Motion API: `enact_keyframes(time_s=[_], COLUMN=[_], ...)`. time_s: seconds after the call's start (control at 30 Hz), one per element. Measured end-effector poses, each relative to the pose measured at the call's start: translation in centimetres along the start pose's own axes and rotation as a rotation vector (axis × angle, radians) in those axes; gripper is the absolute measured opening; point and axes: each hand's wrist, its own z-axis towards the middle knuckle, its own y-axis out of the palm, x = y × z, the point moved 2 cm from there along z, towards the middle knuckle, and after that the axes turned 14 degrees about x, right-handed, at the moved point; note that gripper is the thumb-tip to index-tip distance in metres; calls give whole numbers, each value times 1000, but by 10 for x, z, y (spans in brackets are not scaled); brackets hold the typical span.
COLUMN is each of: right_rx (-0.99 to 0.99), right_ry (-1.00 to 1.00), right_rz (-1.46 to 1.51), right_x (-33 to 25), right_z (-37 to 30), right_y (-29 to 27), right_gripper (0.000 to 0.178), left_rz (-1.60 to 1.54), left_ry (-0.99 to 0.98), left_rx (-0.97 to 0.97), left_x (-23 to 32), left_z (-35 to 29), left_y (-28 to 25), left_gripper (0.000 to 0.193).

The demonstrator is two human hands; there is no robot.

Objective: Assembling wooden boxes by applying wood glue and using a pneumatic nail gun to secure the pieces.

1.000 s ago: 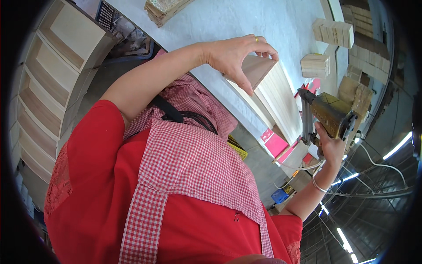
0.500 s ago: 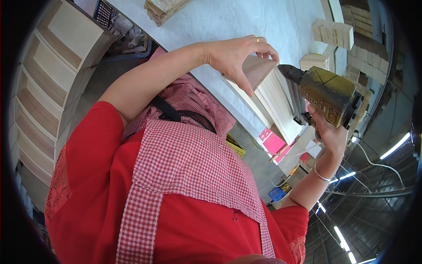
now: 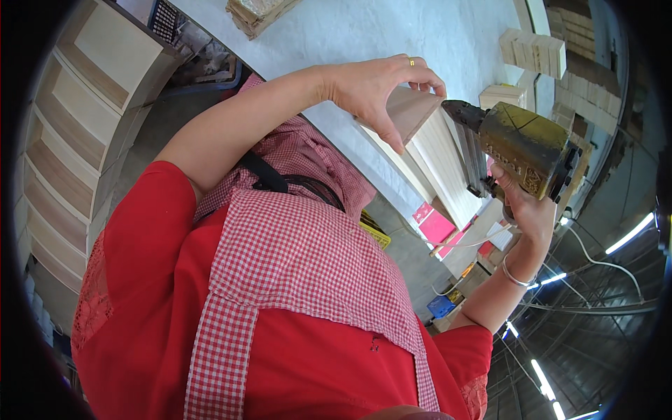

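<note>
My right hand is wrapped round the grip of a worn yellow and black nail gun. The gun's nose meets the edge of a pale wooden end panel. My left hand clasps that panel, thumb on the near side and fingers curled over the far edge. Long pale boards run from the panel toward the right, forming an open wooden box on the table. My right palm hides part of the gun's handle, and the gun covers the box's far side.
The work table has a grey-white top. Wooden block stacks stand at its far right, and a bundle of wood pieces lies at the far edge. Finished-looking wooden boxes are stacked on my left. A pale hose trails near the gun.
The nail gun has tilted very slightly, its nose still against the panel. Both hands keep their holds, and the box stays in place.
</note>
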Motion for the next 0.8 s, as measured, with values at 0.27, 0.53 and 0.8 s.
enact_keyframes(time_s=[0.27, 0.53, 0.8], right_rx=[-108, -12, -62], right_ry=[253, 105, 65], right_rz=[-29, 90, 99], right_x=[-14, -14, -26], right_z=[7, -11, -24], right_y=[0, -7, 1], right_gripper=[40, 37, 38], left_rz=[40, 116, 133], left_ry=[20, -44, -41], left_rx=[10, -120, 59], left_x=[-3, 2, -10], left_z=[1, 25, -18], left_y=[0, -27, -9], left_gripper=[89, 98, 105])
